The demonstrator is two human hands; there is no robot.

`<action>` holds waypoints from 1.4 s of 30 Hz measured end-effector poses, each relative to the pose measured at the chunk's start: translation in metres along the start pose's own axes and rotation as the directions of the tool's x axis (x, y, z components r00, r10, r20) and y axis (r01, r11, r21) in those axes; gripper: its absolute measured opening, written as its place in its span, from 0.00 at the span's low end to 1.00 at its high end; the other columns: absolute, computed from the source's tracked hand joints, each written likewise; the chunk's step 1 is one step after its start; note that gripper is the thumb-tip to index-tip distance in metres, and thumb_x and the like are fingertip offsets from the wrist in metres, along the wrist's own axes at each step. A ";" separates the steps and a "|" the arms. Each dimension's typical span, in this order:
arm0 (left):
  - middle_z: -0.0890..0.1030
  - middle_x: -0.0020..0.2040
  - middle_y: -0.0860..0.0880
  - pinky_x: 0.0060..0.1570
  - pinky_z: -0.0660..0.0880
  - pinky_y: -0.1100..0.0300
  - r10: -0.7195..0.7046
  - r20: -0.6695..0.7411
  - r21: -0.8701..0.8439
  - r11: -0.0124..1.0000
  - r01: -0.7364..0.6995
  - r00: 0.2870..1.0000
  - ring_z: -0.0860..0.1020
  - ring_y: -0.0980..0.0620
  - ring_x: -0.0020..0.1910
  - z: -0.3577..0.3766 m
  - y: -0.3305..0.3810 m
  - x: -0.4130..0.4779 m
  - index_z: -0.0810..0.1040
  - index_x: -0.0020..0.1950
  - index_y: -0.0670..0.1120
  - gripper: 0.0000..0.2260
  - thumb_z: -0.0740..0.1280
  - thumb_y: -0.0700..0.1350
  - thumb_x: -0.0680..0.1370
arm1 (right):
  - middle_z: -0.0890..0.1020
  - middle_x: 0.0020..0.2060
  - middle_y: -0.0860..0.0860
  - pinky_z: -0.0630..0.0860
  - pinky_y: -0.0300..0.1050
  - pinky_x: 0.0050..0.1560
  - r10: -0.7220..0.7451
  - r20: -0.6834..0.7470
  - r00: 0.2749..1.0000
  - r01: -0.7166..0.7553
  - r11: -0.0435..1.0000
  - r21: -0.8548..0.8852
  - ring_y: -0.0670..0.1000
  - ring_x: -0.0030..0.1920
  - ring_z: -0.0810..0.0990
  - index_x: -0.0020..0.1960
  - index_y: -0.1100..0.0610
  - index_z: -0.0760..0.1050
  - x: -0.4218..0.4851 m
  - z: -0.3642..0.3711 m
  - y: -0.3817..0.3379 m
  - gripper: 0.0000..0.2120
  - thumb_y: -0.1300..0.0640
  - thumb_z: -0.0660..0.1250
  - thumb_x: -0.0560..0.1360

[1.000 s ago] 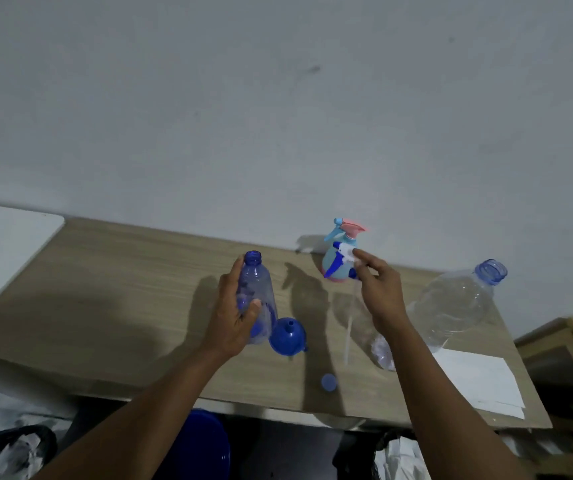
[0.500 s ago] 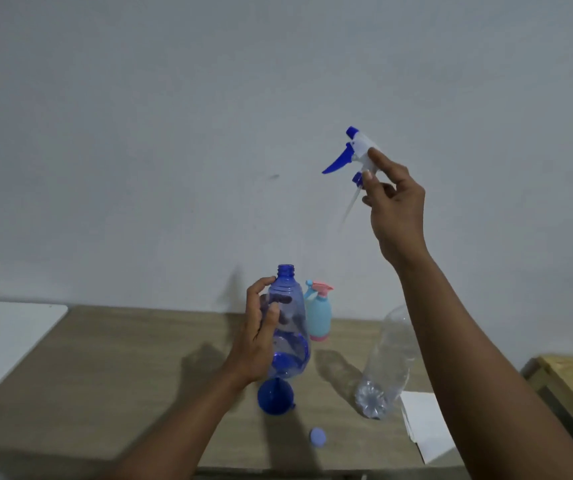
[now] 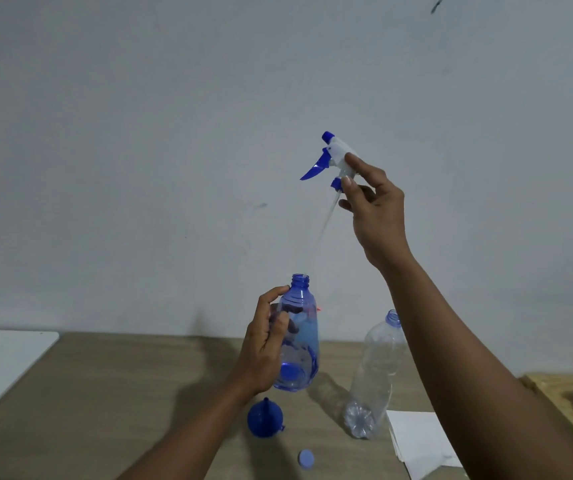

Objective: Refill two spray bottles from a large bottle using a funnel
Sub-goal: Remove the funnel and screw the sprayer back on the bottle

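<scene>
Left hand (image 3: 264, 344) grips the open spray bottle (image 3: 300, 341) above the bench (image 3: 122, 393) centre. Right hand (image 3: 375, 209) pinches the spray head (image 3: 338, 154) above it. Probable step: fitting the head. Next: guide tube (image 3: 329, 213) into neck (image 3: 300, 280), screw down.

hands: left (image 3: 264, 344) gripping bottle (image 3: 300, 341), right (image 3: 375, 209) pinching sprayer (image 3: 333, 157)

blue funnel (image 3: 265, 418), white-and-blue spray head (image 3: 334, 156)
</scene>
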State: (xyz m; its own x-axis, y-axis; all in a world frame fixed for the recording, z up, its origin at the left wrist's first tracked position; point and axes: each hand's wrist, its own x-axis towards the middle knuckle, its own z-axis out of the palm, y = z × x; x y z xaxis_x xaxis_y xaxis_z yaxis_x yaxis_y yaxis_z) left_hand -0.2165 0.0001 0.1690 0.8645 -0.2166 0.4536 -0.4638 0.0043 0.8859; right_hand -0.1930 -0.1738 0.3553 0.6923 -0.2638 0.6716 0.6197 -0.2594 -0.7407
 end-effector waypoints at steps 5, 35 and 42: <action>0.80 0.60 0.55 0.51 0.81 0.38 -0.017 0.026 -0.059 0.998 0.019 1.000 0.82 0.44 0.57 0.002 0.013 0.002 0.69 0.66 0.65 0.15 0.56 0.48 0.84 | 0.80 0.61 0.51 0.82 0.52 0.52 0.012 0.117 0.993 -0.009 1.000 -0.025 0.47 0.52 0.85 0.66 0.52 0.77 -0.022 0.001 0.005 0.16 0.63 0.66 0.80; 0.80 0.60 0.55 0.44 0.83 0.58 0.047 0.071 0.016 0.999 -0.048 0.996 0.82 0.50 0.56 -0.007 0.046 0.018 0.68 0.67 0.61 0.14 0.56 0.53 0.82 | 0.84 0.50 0.47 0.80 0.40 0.45 0.088 0.394 0.915 -0.103 0.995 0.015 0.46 0.50 0.81 0.54 0.54 0.81 -0.067 0.003 0.016 0.09 0.64 0.69 0.77; 0.81 0.57 0.54 0.48 0.83 0.53 0.076 0.071 0.000 0.997 -0.077 0.995 0.83 0.50 0.54 -0.001 0.045 0.017 0.68 0.67 0.60 0.14 0.55 0.53 0.81 | 0.85 0.51 0.47 0.83 0.54 0.49 0.094 0.327 0.941 -0.100 0.995 0.002 0.50 0.51 0.82 0.53 0.51 0.83 -0.069 0.000 0.016 0.09 0.59 0.73 0.74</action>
State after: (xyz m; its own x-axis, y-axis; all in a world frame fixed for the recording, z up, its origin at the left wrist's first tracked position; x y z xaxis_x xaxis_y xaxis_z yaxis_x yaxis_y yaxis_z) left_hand -0.2224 -0.0027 0.2170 0.8106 -0.2843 0.5120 -0.5288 0.0205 0.8485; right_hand -0.2301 -0.1597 0.2970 0.8300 0.0309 0.5570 0.5482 -0.2296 -0.8042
